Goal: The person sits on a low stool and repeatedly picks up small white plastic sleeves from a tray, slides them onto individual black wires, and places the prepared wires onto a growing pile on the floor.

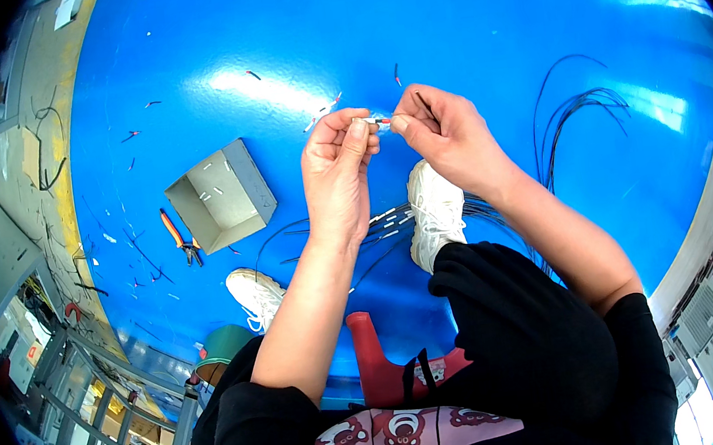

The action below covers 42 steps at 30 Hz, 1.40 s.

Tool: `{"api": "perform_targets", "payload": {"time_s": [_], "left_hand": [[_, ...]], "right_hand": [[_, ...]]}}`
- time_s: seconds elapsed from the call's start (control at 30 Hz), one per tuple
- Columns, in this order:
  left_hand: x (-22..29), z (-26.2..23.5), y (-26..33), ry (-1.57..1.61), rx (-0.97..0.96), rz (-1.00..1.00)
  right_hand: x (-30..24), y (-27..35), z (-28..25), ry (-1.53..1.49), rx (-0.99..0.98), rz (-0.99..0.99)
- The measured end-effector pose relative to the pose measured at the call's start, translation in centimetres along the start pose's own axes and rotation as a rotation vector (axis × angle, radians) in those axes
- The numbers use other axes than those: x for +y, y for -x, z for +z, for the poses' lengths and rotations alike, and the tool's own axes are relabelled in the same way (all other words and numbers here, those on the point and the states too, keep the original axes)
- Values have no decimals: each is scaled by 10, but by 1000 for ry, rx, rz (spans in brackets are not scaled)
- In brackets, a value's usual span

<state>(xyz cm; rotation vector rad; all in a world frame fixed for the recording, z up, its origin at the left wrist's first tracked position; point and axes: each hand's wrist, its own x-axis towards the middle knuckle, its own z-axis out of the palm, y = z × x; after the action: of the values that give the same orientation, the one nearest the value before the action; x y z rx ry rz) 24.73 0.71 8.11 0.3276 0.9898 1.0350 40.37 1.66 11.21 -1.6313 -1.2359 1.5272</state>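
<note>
My left hand (335,168) and my right hand (449,133) meet in front of me, above the blue floor. Between their fingertips is a thin cable end (382,121) with red, black and white parts. The left thumb and fingers pinch its white part, a small piece like a sleeve. My right hand is closed on the cable near the red part, and a short dark length shows by its fingers. Below the hands, a bundle of black cables (387,222) with several white sleeves lies on the floor, partly hidden by a shoe.
An open grey box (238,221) with several small white tubes stands left of my hands. Orange-handled pliers (180,236) lie beside it. More black cables (569,123) curve across the floor at right. Wire scraps (131,136) are scattered about. A red stool (371,361) is below me.
</note>
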Motion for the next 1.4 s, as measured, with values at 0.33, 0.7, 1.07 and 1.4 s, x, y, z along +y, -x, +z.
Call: {"api": "perform_targets", "payload": {"time_s": [0.33,0.7,1.07,1.4], "left_hand": [[43,-46,-26,-14,102,165],[18,-28,2,131,42,-60],[29,-25,13,265,-16,-27],[25,-22,16,207,-42,-9]], "right_hand": [[23,4,-17,-10,-20,33],[24,-6,-32,-32,186,112],[-30,18,-3,366,-139,-106],[-29,16,4,195,-7,-200]]}}
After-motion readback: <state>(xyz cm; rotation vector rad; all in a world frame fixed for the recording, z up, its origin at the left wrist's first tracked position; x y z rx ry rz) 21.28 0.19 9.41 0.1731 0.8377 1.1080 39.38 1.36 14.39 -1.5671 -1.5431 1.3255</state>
